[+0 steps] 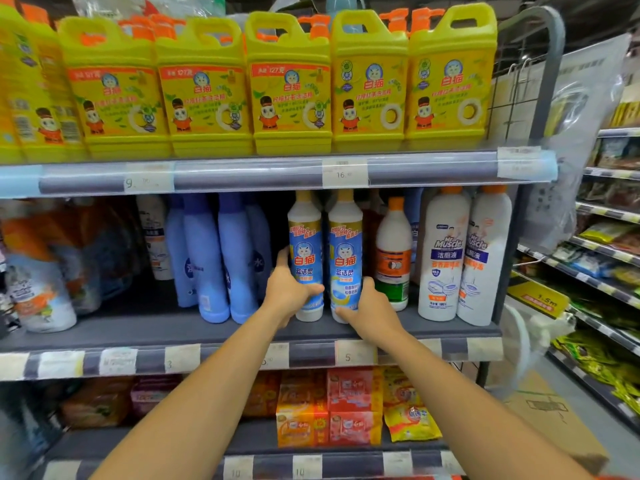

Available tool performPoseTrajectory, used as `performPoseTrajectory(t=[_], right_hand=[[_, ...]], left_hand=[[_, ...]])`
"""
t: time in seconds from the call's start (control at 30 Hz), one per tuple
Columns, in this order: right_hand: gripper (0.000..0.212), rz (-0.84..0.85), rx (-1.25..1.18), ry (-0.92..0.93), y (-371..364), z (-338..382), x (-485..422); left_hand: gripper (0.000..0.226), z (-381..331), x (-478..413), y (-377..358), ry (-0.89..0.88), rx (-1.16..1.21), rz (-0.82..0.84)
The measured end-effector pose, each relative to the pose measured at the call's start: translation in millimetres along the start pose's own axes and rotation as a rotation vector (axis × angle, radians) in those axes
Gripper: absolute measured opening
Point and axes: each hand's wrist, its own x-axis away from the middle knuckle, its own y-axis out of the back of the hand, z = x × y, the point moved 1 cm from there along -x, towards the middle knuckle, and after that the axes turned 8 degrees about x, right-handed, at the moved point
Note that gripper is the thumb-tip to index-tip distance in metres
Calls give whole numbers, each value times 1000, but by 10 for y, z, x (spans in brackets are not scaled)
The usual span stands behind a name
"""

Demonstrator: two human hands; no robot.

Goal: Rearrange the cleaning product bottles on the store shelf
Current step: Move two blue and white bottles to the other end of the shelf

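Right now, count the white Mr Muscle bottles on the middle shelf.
2. One Mr Muscle bottle stands at the shelf's right end; the second stands right beside it, nearest the shelf frame. More may be hidden behind them.

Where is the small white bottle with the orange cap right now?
The white bottle with the orange cap stands on the middle shelf, right of centre, between the right hand's blue-labelled bottle and the Mr Muscle bottles.

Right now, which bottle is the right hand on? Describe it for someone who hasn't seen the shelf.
Middle shelf, below the yellow jugs. Two matching white bottles with blue labels stand side by side at the centre. The right hand grips the right one, next to the orange-capped white bottle.
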Motion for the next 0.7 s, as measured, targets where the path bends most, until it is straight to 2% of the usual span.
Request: performPoseTrajectory(t=[0.23, 0.47, 0.7], right_hand=[[60, 22, 12, -1, -24, -4, -70], [59, 36, -16, -41, -67, 9, -61], [65, -85, 98, -144, -99, 56, 30]], left_hand=[[67, 302, 103, 9, 90, -230, 51], [67, 358, 33, 56, 111, -232, 60], [58, 383, 35, 90, 69, -237, 27]])
